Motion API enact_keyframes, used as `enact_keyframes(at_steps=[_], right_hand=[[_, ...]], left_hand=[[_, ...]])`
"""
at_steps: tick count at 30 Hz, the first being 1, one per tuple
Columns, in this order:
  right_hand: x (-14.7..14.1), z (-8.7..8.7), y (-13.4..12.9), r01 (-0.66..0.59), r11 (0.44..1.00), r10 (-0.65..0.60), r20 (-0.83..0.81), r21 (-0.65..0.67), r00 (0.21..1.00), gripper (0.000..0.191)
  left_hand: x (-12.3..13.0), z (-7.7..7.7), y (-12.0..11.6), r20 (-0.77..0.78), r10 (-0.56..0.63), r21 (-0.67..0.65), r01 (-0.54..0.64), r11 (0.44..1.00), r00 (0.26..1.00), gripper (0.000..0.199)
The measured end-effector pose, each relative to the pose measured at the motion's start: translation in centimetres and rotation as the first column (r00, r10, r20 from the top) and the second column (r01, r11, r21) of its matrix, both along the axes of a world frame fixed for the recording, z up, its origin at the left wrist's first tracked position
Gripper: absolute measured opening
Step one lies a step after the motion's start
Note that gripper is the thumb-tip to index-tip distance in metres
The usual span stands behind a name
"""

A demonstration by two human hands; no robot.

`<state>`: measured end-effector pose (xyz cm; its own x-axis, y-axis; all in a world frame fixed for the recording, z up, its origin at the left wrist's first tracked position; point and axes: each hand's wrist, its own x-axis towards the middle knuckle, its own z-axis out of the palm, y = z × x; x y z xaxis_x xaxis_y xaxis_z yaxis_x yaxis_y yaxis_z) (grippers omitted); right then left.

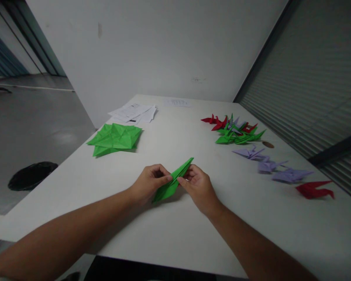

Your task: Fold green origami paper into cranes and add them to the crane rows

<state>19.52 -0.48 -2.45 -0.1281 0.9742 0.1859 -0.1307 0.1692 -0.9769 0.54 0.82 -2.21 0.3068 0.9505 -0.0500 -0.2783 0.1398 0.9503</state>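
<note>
A folded green origami paper (171,186), long and pointed like a narrow kite, is held slanting just above the white table (210,238). My left hand (150,180) pinches its left edge, thumb on top near the middle. From the other side my right hand (199,185) grips it, its thumb close to the centre crease and its fingers partly behind the paper. Further left lies a stack of creased green paper sheets (117,137). To the right rests a pile of folded paper cranes (236,130) in green, red and light purple.
Several light purple cranes (291,175) and a red crane (312,190) line the table's right side, near a small brown disc (268,144). Printed sheets (133,113) lie at the back left. A black-lined bin (32,175) stands on the floor, left. Blinds (316,89) flank the right edge.
</note>
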Motion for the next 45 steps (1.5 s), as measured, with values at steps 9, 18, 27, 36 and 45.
enact_keyframes(at_steps=[9,18,27,36,45], right_hand=[[-0.27,-0.16,-0.15,0.049,0.999,-0.051,-0.071,-0.018,0.996,0.062],[0.15,-0.01,-0.32,-0.049,0.998,0.049,-0.011,-0.044,0.999,0.03],[0.27,-0.05,-0.29,-0.147,0.989,0.145,0.063,0.03,0.987,0.024],[0.38,0.05,-0.23,-0.169,0.986,0.169,0.098,-0.017,0.981,0.024],[0.36,0.17,-0.14,-0.121,0.991,0.127,0.12,-0.059,0.985,0.024]], left_hand=[[0.08,0.24,0.0,-0.003,-0.041,0.062,0.041,0.997,0.999,0.032],[0.16,0.31,0.02,0.046,-0.027,0.045,0.025,0.999,0.999,0.034],[0.04,0.05,0.19,0.056,0.006,0.067,-0.01,0.998,0.998,0.032],[-0.04,0.35,0.14,-0.062,0.027,0.164,-0.017,0.986,0.998,0.03],[-0.21,0.32,0.24,-0.058,-0.052,0.197,0.062,0.978,0.997,0.031]])
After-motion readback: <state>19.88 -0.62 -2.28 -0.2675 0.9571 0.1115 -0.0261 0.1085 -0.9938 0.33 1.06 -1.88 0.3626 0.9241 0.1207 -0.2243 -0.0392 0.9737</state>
